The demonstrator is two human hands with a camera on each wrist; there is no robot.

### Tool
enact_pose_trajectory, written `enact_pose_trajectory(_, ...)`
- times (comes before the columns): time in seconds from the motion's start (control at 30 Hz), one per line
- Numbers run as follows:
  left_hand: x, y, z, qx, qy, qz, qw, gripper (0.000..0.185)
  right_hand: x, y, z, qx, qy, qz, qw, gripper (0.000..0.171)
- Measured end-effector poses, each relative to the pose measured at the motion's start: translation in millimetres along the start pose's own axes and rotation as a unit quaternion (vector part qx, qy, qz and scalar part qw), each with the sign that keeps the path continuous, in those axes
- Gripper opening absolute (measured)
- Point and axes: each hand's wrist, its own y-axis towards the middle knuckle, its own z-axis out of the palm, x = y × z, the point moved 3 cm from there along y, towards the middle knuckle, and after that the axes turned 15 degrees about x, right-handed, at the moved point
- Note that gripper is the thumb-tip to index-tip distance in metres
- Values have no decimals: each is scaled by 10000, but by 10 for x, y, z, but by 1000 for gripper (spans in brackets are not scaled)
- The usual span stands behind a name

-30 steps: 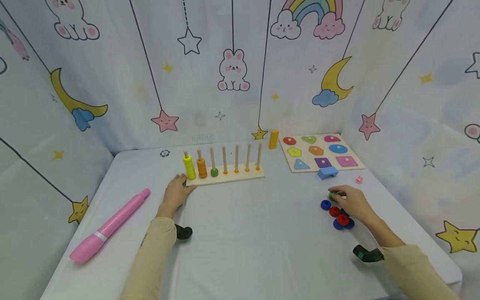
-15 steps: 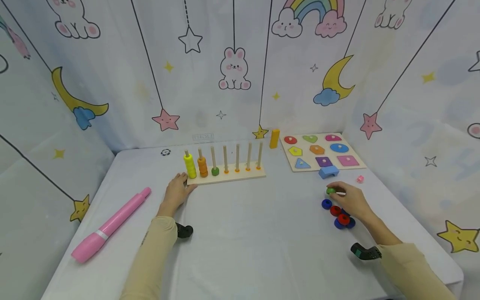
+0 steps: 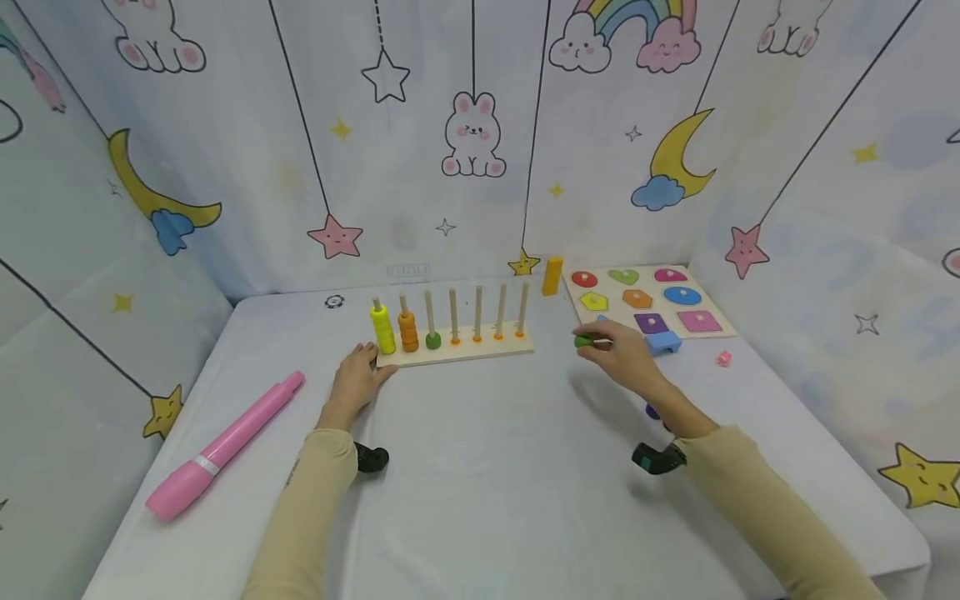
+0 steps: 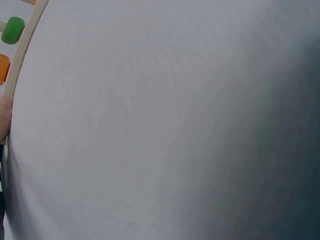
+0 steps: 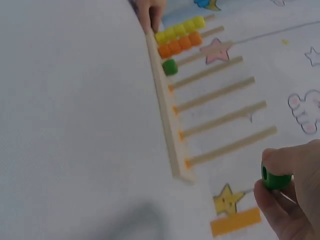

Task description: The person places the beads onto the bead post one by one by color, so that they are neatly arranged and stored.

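Note:
In the head view, my left hand (image 3: 351, 385) holds the left end of a wooden peg stand (image 3: 472, 354), its thumb along the front edge. Yellow beads (image 3: 383, 330) fill most of the first peg, with orange beads (image 3: 408, 332) stacked on the second. One green bead (image 3: 433, 341) sits at the bottom of the third peg; the other pegs stand bare. My right hand (image 3: 621, 357) pinches another green bead (image 5: 276, 179) between thumb and fingers, raised over the table to the right of the stand. The hole in this bead shows in the right wrist view.
A shape puzzle board (image 3: 712, 327) lies at the back right, a blue arch block (image 3: 663, 342) at its front edge. Beside them are a yellow block (image 3: 552, 276) and a small pink piece (image 3: 723, 358). Dark blue beads (image 3: 652, 411) are mostly hidden behind my right forearm. A pink bat-shaped toy (image 3: 228, 446) lies left.
My right hand has lifted the green bead from near the loose blue and red beads and carried it left toward the peg stand. My left hand has stayed at the stand's end.

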Motion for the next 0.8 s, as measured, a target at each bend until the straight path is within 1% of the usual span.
enact_pose_trajectory(0.1,20,3,1,-17,-16,-10,10000,67,297,411,183,-115,17,-492,9987,29)
enact_pose_trajectory(0.2,31,5,1,-19,-37,-46,10000,68,601,794,384,-237,-7,-1090,9938,29)
enact_pose_trajectory(0.3,15,4,-7,-30,-6,-25,10000,67,870,1128,557,-282,54,-1506,9882,29)
enact_pose_trajectory(0.4,-1,-6,-15,-70,0,19,10000,67,1067,1411,713,-223,198,-1753,9841,29)
enact_pose_trajectory(0.47,-4,-13,-21,-106,-53,15,9999,66,1163,1562,798,-118,205,-1827,9829,29)
enact_pose_trajectory(0.57,5,-16,-19,-148,-119,-27,9998,66,1235,1736,911,143,-79,-1736,9847,29)
enact_pose_trajectory(0.7,18,-8,-11,-157,-135,-34,9998,67,1274,1850,996,450,-525,-1439,9872,29)
enact_pose_trajectory(0.8,41,-6,-6,-170,-143,-48,9997,67,1294,1891,1026,555,-678,-1271,9880,29)
